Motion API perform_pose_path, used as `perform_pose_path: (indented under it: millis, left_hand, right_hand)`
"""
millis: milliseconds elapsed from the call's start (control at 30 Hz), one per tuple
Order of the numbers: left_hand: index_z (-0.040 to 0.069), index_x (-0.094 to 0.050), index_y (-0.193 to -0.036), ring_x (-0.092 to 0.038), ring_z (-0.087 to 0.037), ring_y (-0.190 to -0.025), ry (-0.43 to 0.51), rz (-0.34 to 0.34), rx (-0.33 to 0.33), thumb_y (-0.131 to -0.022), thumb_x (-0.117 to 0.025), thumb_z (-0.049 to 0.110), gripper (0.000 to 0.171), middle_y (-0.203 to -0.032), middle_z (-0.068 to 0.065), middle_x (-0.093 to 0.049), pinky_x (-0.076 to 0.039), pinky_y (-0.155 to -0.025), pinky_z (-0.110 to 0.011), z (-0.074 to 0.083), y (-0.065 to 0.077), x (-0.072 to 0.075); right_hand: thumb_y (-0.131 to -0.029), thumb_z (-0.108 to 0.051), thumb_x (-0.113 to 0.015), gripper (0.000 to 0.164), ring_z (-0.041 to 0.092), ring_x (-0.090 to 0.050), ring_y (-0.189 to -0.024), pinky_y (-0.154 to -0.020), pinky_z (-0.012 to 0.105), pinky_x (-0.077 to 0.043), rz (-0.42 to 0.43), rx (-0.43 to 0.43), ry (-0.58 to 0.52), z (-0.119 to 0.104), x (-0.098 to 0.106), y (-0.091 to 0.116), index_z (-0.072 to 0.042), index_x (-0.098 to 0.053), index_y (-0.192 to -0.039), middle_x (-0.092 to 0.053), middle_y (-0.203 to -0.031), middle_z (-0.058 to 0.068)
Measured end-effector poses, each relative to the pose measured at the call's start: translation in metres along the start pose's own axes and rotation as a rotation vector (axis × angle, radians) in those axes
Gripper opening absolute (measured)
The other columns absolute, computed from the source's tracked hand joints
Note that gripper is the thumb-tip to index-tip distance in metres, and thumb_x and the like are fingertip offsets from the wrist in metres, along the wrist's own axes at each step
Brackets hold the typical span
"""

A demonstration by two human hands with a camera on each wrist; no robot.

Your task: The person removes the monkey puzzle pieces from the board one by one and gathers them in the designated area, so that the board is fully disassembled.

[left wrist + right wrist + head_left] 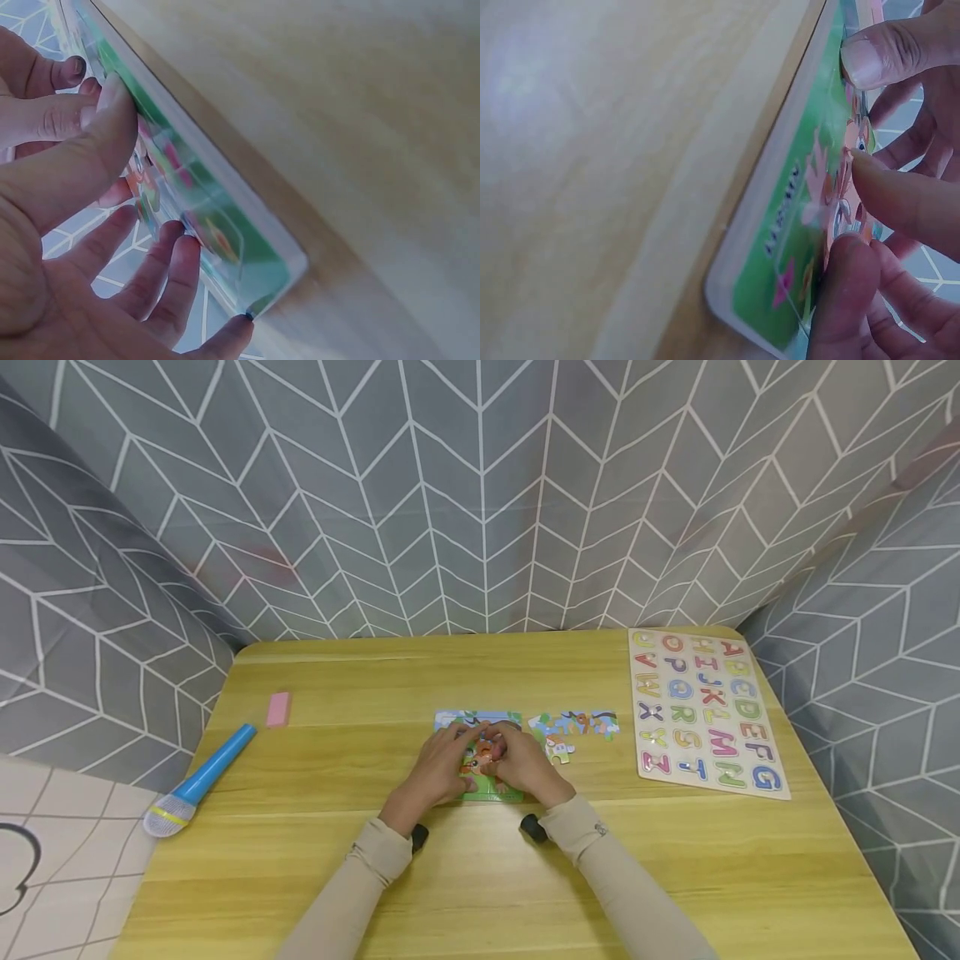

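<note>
A jigsaw puzzle board (498, 795) with a green, animal-patterned picture lies at mid-table, both hands over it. My left hand (442, 762) rests over its left half, the thumb (112, 112) near the lower border and the loosely extended fingers (176, 281) touching the picture side. My right hand (522, 764), fingers bent, pinches a puzzle piece (844, 214) at the animal's face. Both hands hide much of the picture. Right of the board lie a dog puzzle piece (557, 749) and a joined strip of puzzle pieces (581, 723).
A wooden alphabet board (697, 718) with coloured letters lies at the table's right. Toward the left edge are a pink block (278, 709) and a blue toy microphone (202, 781). Grey patterned curtains (480, 510) enclose the table (360, 677) behind and at the sides.
</note>
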State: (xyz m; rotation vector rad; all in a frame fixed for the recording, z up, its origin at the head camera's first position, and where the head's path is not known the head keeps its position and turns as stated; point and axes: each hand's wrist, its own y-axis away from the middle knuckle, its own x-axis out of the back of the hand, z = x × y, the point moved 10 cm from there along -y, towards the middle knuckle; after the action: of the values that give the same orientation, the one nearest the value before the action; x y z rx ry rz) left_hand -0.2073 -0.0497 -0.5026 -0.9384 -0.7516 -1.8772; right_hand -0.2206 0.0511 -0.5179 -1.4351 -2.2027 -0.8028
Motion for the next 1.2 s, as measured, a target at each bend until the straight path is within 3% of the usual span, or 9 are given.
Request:
perform_pose_path:
  millis: [400, 567, 933, 1200]
  left_hand:
    - [0.018, -0.032, -0.158, -0.048, -0.034, -0.132, 0.013, -0.019, 0.044, -0.075, -0.089, 0.015, 0.101, -0.146, -0.01, -0.048, -0.038, -0.115, -0.056, -0.0018, -0.0004, 0.0003]
    - [0.017, -0.031, -0.158, -0.048, -0.035, -0.132, 0.012, -0.022, 0.047, -0.075, -0.089, 0.017, 0.101, -0.146, -0.011, -0.048, -0.039, -0.114, -0.057, -0.0026, -0.0003, 0.0002]
    - [0.013, -0.037, -0.155, -0.049, -0.034, -0.132, 0.011, -0.019, 0.065, -0.074, -0.09, 0.019, 0.097, -0.145, -0.01, -0.051, -0.042, -0.112, -0.055, -0.0045, -0.0012, 0.001]
    - [0.005, -0.047, -0.148, -0.042, -0.037, -0.14, 0.022, -0.004, 0.066, -0.074, -0.09, 0.02, 0.087, -0.151, -0.014, -0.046, -0.038, -0.116, -0.055, -0.0072, 0.0011, 0.0012]
  right_hand:
    - [-0.083, -0.008, -0.082, 0.049, 0.015, -0.058, -0.075, -0.07, 0.03, -0.051, 0.004, -0.008, -0.046, 0.0003, 0.0017, 0.0026, -0.009, -0.058, -0.125, -0.062, -0.104, 0.008]
    - [-0.084, -0.008, -0.081, 0.046, 0.015, -0.06, -0.077, -0.07, 0.029, -0.052, 0.014, 0.01, -0.052, -0.0014, 0.003, 0.0035, -0.01, -0.058, -0.123, -0.065, -0.102, 0.007]
    - [-0.089, -0.002, -0.072, 0.038, 0.011, -0.059, -0.064, -0.063, 0.025, -0.05, 0.003, 0.041, -0.061, -0.003, 0.0022, 0.0054, -0.007, -0.056, -0.123, -0.065, -0.093, 0.007]
    - [-0.091, -0.002, -0.069, 0.035, 0.011, -0.061, -0.064, -0.064, 0.025, -0.052, 0.013, 0.066, -0.07, -0.0027, 0.0011, 0.0072, -0.008, -0.055, -0.122, -0.064, -0.092, 0.007]
